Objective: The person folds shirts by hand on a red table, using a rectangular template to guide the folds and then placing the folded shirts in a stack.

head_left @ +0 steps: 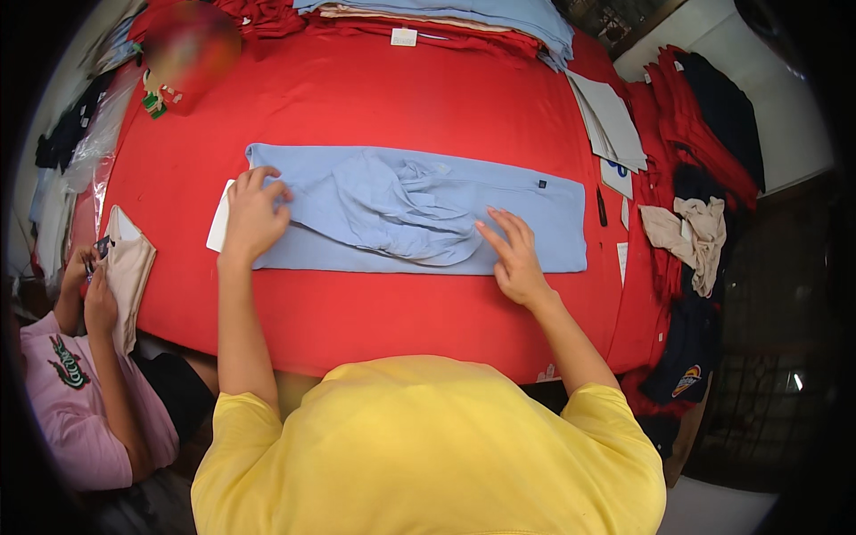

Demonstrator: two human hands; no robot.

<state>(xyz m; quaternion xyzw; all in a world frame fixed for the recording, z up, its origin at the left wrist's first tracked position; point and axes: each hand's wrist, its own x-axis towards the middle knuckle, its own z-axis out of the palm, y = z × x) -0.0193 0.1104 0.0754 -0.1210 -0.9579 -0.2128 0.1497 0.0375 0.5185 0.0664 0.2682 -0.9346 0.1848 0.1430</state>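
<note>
A light blue garment (539,236) lies on the red-covered table in a long, narrow fold. Loose cloth is bunched in creases over its middle, and a small dark tag shows near the right end. My left hand (254,214) is over the garment's left end, fingers bent and apart, with the thumb near the cloth. A white board (217,225) sticks out from under that end. Toward the right, my right hand (513,259) rests at the near edge of the bunched cloth, its fingers spread and holding nothing.
Folded blue and red garments (508,18) are stacked along the far edge. White sheets (606,120), a dark pen-like object (602,205) and a crumpled beige garment (700,236) lie at the right. On the left, a co-worker in a pink shirt (80,410) handles a beige garment (129,267).
</note>
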